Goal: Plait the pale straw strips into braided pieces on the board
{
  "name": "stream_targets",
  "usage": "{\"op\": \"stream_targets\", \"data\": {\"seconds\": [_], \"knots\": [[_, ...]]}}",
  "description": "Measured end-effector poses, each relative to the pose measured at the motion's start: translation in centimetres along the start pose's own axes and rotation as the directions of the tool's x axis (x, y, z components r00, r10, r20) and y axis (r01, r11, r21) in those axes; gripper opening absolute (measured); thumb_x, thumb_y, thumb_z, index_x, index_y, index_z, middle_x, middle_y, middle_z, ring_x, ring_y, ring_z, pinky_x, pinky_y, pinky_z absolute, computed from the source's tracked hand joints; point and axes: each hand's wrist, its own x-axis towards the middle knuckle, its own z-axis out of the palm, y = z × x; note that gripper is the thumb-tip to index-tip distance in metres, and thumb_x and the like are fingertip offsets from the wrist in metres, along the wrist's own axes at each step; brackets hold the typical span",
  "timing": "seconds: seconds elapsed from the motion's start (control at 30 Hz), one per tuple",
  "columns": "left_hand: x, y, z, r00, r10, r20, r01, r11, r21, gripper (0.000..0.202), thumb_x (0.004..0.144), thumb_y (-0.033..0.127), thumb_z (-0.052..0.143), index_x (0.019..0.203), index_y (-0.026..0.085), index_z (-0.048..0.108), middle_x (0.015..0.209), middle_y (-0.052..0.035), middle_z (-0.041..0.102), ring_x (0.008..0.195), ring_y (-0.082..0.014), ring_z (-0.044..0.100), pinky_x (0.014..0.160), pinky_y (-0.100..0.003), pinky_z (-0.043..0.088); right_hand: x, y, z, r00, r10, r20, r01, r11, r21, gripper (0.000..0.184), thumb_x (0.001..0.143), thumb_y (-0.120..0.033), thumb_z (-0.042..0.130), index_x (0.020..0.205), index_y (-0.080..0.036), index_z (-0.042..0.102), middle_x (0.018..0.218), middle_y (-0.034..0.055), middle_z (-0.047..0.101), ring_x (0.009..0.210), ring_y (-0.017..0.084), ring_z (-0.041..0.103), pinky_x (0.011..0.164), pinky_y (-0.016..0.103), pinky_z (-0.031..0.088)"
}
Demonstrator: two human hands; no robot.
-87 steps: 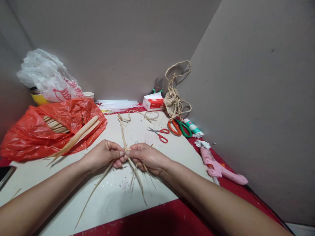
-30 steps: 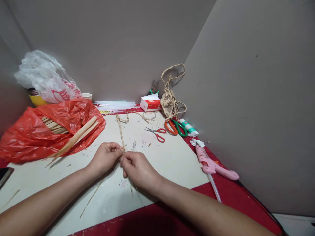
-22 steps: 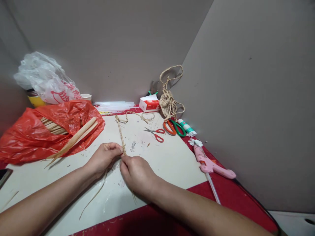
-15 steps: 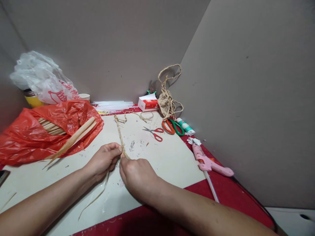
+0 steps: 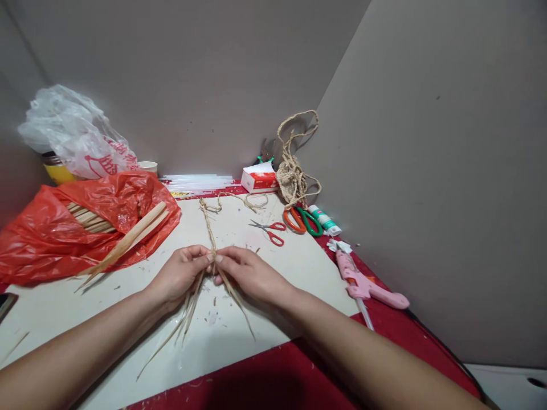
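A thin braided straw cord [image 5: 209, 226] runs from the far part of the white board toward me, and its near end sits between my fingertips. My left hand [image 5: 182, 275] pinches the cord's left side, with loose straw strands [image 5: 188, 319] hanging below it toward me. From the other side my right hand [image 5: 248, 271] pinches the same spot, thumb on top, and another straw strand [image 5: 239, 303] trails out below it. The two hands almost touch. The exact crossing of the strands is hidden by the fingers.
Red-handled scissors [image 5: 270, 232] lie right of the cord, near larger shears [image 5: 299, 221]. A pink glue gun [image 5: 363, 282] rests at the right edge. Left, a red plastic bag [image 5: 38, 245] holds straw strips [image 5: 128, 239]. A coiled braided rope [image 5: 293, 176] leans on the back wall.
My right hand has shifted slightly up and right and turned, its thumb now showing on top. Strands formerly hidden now fan out below both hands. The left hand stays almost in place.
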Motion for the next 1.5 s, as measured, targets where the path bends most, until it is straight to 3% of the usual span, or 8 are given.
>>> {"op": "stream_targets", "data": {"seconds": [0.07,0.17,0.3,0.53,0.83,1.0,1.27,1.5], "knots": [[0.0,-0.1,0.0,1.000,0.030,0.010,-0.030,0.999,-0.013,0.021,0.070,0.033,0.065,0.070,0.014,0.056,0.055,0.0020,0.054,0.048,-0.0071,0.048,0.048,-0.018,0.033,0.6,0.5,0.3,0.984,0.101,0.150,-0.125,0.979,0.160,0.025,0.086,-0.041,0.047,0.079,-0.017,0.051,0.062,-0.0032,0.049,0.044,0.006,0.041,0.041,0.018,0.031],[0.0,-0.1,0.0,0.995,0.087,-0.046,-0.085,0.996,0.038,0.017,0.068,0.028,0.066,0.067,0.013,0.057,0.056,0.0020,0.055,0.050,-0.0067,0.047,0.052,-0.019,0.035,1.0,0.9,0.4,0.981,0.117,0.157,-0.143,0.975,0.168,0.031,0.083,-0.045,0.052,0.071,-0.016,0.049,0.051,-0.0084,0.035,0.037,0.003,0.023,0.034,0.017,0.017],[0.2,-0.1,0.0,0.991,0.132,0.006,-0.132,0.987,0.095,0.017,0.071,0.029,0.063,0.066,0.013,0.058,0.060,-0.0018,0.059,0.058,-0.0105,0.053,0.061,-0.022,0.040,1.2,0.9,-0.2,0.976,0.131,0.172,-0.155,0.979,0.134,0.034,0.082,-0.046,0.053,0.069,-0.015,0.051,0.048,-0.0088,0.033,0.035,0.002,0.021,0.032,0.017,0.013],[0.2,-0.1,-0.1,0.986,0.163,-0.039,-0.156,0.978,0.141,0.016,0.072,0.028,0.063,0.067,0.013,0.059,0.061,-0.0004,0.059,0.058,-0.0088,0.050,0.060,-0.021,0.038,1.3,0.9,-0.5,0.905,0.245,0.348,-0.390,0.806,0.446,0.030,0.073,-0.039,0.067,0.073,-0.015,0.049,0.047,-0.0125,0.021,0.038,0.001,0.011,0.034,0.014,0.006],[0.2,0.2,0.0,0.986,0.148,-0.082,-0.136,0.981,0.139,0.019,0.068,0.031,0.067,0.068,0.013,0.063,0.059,0.0005,0.058,0.056,-0.0080,0.046,0.058,-0.021,0.037,1.0,1.1,-0.1,0.916,0.256,0.308,-0.389,0.748,0.538,0.019,0.073,-0.019,0.056,0.070,-0.020,0.037,0.048,-0.0117,0.023,0.038,0.002,0.011,0.035,0.013,0.004],[0.3,-0.1,-0.2,0.985,0.161,-0.063,-0.151,0.979,0.136,0.017,0.069,0.029,0.065,0.069,0.013,0.062,0.063,-0.0014,0.061,0.059,-0.0103,0.052,0.062,-0.022,0.040,1.0,1.0,0.1,0.873,0.290,0.392,-0.463,0.744,0.481,0.023,0.078,-0.028,0.049,0.065,-0.020,0.032,0.047,-0.0114,0.020,0.037,0.003,0.009,0.034,0.014,0.005],[0.4,-0.2,-0.3,0.988,0.153,-0.033,-0.147,0.978,0.149,0.018,0.070,0.031,0.063,0.072,0.012,0.062,0.065,-0.0025,0.063,0.061,-0.0118,0.055,0.064,-0.024,0.041,1.0,1.0,0.3,0.896,0.244,0.370,-0.411,0.770,0.489,0.029,0.083,-0.038,0.048,0.065,-0.020,0.034,0.044,-0.0109,0.023,0.035,0.003,0.011,0.033,0.015,0.005],[0.3,1.0,-0.9,0.983,0.138,0.121,-0.172,0.922,0.348,0.022,0.074,0.034,0.059,0.075,0.013,0.065,0.071,-0.0032,0.065,0.066,-0.0119,0.054,0.065,-0.022,0.041,0.9,1.5,1.0,0.928,0.300,0.221,-0.371,0.791,0.486,0.018,0.078,-0.025,0.045,0.063,-0.019,0.039,0.042,-0.0110,0.023,0.035,0.003,0.011,0.033,0.015,0.006]]}}
